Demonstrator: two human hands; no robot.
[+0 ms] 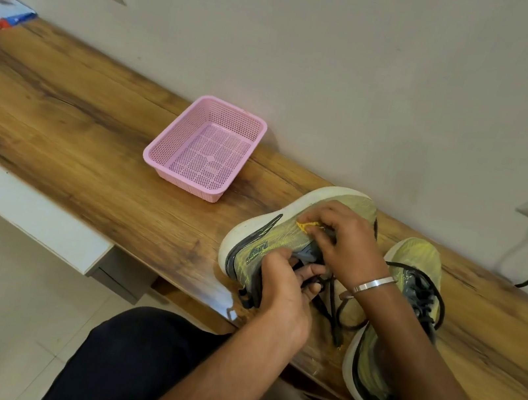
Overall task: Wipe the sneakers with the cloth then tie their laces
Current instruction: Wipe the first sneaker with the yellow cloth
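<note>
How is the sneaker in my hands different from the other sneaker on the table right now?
The held sneaker is tipped on its side, its white sole facing the pink basket; the other sneaker sits upright on its sole. The left hand grips the held one while the right hand presses a yellow cloth on it; nothing grips the other sneaker. Both are yellow-green with dark, untied laces.
</note>
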